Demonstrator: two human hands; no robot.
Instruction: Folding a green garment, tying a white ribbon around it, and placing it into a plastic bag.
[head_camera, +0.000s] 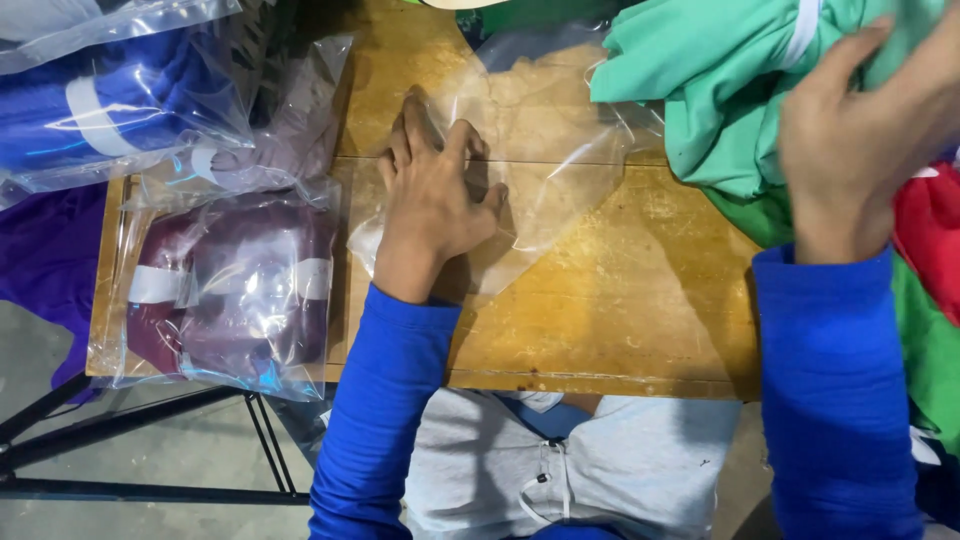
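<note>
My left hand (435, 190) lies flat, fingers spread, on an empty clear plastic bag (545, 170) spread over the wooden table (620, 310). My right hand (860, 140) reaches to the upper right and grips a folded mint-green garment (700, 70) with a white band. Both arms wear blue sleeves. The bag's far end runs under the green garment.
Bagged garments lie at the left: a maroon one (235, 290), a mauve one (270, 140) and a blue one (110, 95). Loose purple cloth (40, 260) hangs off the left edge. Green and red cloth (930, 240) pile at the right. Black metal table legs (130, 420) show below.
</note>
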